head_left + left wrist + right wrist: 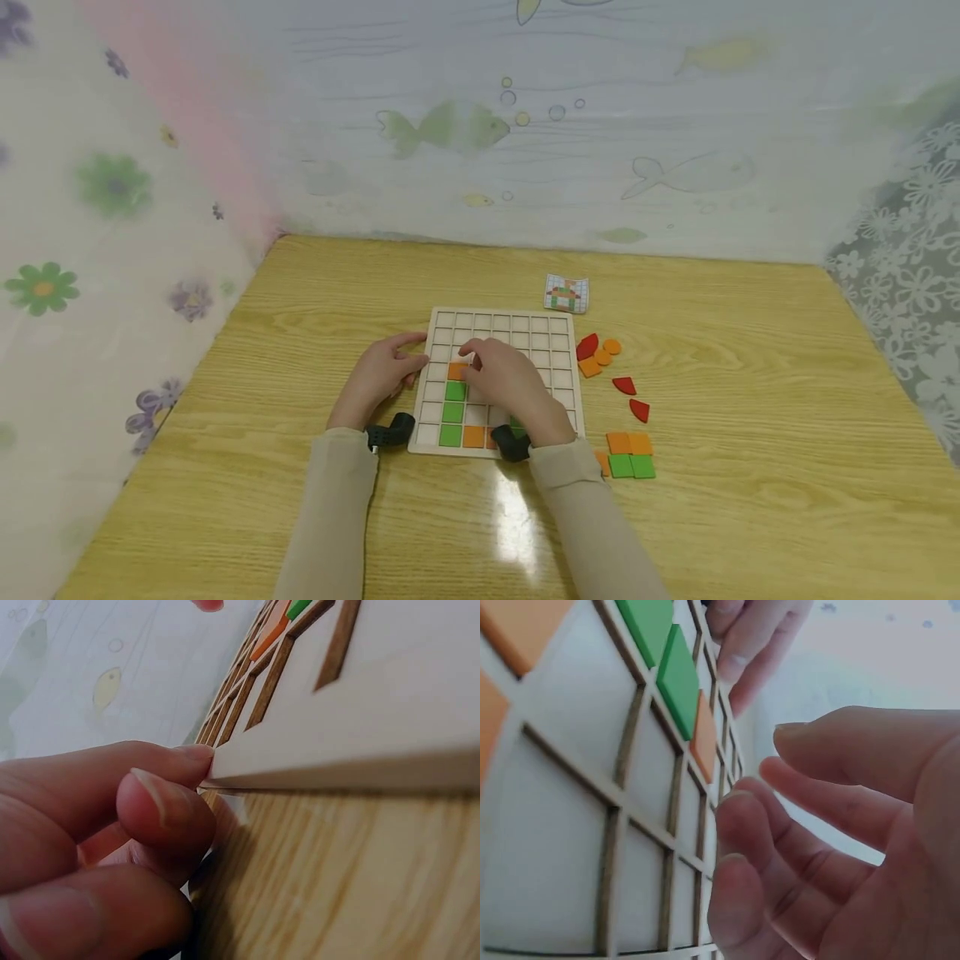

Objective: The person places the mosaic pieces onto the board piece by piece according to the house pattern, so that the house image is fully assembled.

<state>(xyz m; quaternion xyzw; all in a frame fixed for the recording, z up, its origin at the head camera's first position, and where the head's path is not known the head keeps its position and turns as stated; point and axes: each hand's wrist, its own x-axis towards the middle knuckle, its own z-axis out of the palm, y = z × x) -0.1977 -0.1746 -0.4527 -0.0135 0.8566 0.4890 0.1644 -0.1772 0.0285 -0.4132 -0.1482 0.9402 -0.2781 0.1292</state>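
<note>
A pale wooden grid board (444,319) lies on the table. Along its left part runs a column of green square tiles (452,412) with an orange square tile (457,371) at the far end. My left hand (378,371) is at the board's left edge; in the left wrist view the index fingertip (196,752) touches the rim. My right hand (506,379) hovers over the middle of the board, beside the orange tile. The right wrist view shows its fingers (742,825) loosely bent and the thumb apart, nothing between them. That hand hides part of the grid.
A small picture card (567,294) lies behind the board. To the right are red curved pieces (624,386), orange discs (612,347), and loose orange squares (628,443) beside green squares (631,466). A patterned curtain (480,167) borders the table's far edge.
</note>
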